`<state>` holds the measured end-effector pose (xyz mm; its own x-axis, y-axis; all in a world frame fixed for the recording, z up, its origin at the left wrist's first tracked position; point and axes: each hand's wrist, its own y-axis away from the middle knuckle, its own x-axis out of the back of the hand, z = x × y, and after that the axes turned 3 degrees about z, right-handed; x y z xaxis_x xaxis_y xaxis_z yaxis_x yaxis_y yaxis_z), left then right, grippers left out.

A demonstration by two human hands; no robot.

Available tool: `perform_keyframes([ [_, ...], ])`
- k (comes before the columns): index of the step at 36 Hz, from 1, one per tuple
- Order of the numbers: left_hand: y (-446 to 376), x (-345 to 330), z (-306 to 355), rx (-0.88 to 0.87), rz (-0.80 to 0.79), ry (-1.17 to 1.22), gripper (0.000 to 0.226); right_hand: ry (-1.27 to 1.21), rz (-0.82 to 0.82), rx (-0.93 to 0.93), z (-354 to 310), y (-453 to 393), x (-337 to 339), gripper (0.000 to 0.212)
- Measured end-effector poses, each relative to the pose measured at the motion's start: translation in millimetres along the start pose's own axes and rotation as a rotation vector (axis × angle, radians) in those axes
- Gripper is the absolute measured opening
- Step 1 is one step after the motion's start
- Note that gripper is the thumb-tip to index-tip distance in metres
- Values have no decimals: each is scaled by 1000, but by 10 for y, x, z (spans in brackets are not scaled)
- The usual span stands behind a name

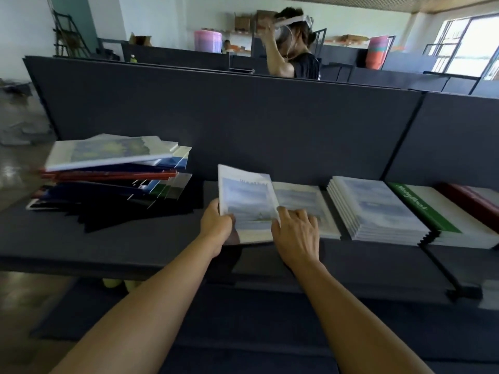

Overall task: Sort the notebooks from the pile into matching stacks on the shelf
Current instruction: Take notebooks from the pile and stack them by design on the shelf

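Observation:
A mixed pile of notebooks (113, 174) lies at the left of the dark shelf (108, 244), topped by a pale blue-and-white one. At the middle, my left hand (216, 225) grips the near left edge of a blue-white notebook (245, 201), which is tilted up on its left side. My right hand (295, 230) rests with spread fingers on a matching notebook (302, 201) lying flat beneath it. Further right stand a tall stack of the same blue-white notebooks (378, 209), a green-and-white stack (442, 214) and a red stack (475, 198).
A dark partition wall (243, 117) rises right behind the shelf. Beyond it a person (294, 49) in a headset stands among more partitions and boxes. A lower shelf level (243, 306) runs below my forearms. Bare floor shows at the left.

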<state>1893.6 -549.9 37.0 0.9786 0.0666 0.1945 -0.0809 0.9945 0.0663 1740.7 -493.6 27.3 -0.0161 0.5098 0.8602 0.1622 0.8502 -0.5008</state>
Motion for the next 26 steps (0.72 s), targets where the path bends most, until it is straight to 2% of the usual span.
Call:
perform_keyframes([
  [5,0,-16,-5,-26,-5,52,46,25,-79,-17,25,-17,-8,52],
  [14,-40,-65,-40,-50,11,49,44,-64,-67,39,52,-3,3,48],
  [17,-51,-76,-77,-22,69,60,45,-111,-45,76,54,12,9,52],
  [21,-52,-62,-103,-12,168,81,56,-166,-7,112,13,33,8,62],
  [26,-51,-44,-110,-38,187,69,53,-177,44,125,15,46,-1,54],
])
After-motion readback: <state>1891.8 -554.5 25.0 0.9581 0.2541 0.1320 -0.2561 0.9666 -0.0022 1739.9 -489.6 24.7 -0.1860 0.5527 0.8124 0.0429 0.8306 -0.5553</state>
